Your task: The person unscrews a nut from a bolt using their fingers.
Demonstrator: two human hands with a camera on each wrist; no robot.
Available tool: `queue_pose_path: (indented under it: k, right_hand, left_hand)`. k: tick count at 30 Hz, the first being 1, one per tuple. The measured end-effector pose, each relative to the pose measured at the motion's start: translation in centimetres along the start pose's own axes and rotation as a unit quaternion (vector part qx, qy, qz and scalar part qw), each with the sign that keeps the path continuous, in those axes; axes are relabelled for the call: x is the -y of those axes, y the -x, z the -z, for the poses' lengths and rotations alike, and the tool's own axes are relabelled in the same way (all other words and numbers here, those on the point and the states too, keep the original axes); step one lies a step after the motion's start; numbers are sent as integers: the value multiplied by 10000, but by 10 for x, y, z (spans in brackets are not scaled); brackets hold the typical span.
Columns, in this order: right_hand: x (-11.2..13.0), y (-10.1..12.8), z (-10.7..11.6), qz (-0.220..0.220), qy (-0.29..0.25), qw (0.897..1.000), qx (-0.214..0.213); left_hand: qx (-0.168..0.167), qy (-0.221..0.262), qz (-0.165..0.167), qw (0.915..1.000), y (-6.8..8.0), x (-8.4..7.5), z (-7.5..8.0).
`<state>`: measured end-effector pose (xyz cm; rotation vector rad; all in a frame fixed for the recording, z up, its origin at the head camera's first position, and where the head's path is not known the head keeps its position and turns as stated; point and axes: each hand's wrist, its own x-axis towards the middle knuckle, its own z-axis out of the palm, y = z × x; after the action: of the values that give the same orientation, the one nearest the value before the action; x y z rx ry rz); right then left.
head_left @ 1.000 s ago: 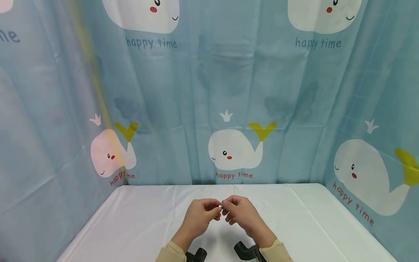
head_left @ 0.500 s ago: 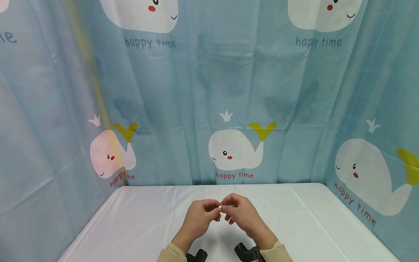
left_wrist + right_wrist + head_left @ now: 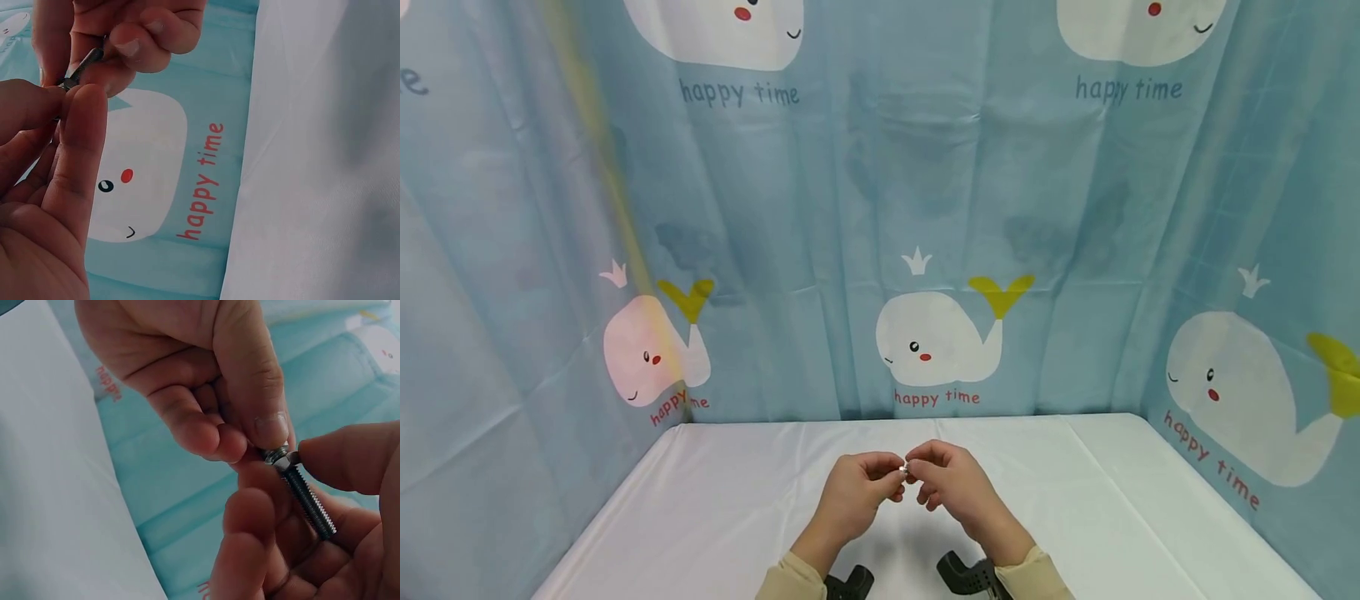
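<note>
Between my two hands is a small silver bolt [image 3: 312, 506], held off the table. In the right wrist view its threaded shank slants down toward the palm of my right hand [image 3: 362, 481]. The thumb and fingers of my left hand [image 3: 206, 369] pinch the other end, which they hide. Just past the left thumb sits a hex nut [image 3: 285, 461] with ring-like washers against it, and my right fingertips pinch the nut. In the head view the left hand [image 3: 857, 492] and right hand [image 3: 955, 487] meet at the bolt. The left wrist view shows the shank dark and mostly shaded.
A table with a white cloth [image 3: 737, 500] lies under the hands. Blue curtains with whale prints [image 3: 820, 250] stand behind it and along both sides. Black wrist mounts [image 3: 966, 575] sit at the sleeve cuffs.
My right fingers have shifted on the nut, spreading and closing again at the fingertips. My left hand keeps its grip on the bolt. The head view has tilted slightly.
</note>
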<state>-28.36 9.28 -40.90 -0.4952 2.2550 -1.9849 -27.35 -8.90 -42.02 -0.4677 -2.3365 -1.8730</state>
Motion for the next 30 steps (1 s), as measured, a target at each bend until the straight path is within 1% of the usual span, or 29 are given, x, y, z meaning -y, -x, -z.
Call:
queue_pose_path:
  k: [4,10,13,18,22,25,30]
  right_hand:
    - [2,0,0,-10,17,10000,86]
    - [6,1,0,-30,70,9999,94]
    - [6,1,0,-42,140,9999,84]
    - [6,0,0,150,260,9995,-30]
    - [6,2,-1,75,113,9998,-125]
    - [6,4,0,1,88,9999,-82]
    - [6,4,2,138,294,9995,8]
  left_hand:
    - [23,2,-8,10000,0,-1,0]
    - [-60,-17,-4,10000,0,-2,2]
    - [-47,-24,3,10000,0,-2,2]
    - [-34,-33,14,10000,0,-4,1]
    - [-51,-67,46,10000,1,-5,1]
    - [-11,-24,49,10000,2,-5,1]
    - [-6,-57,12,10000,1,-4,0]
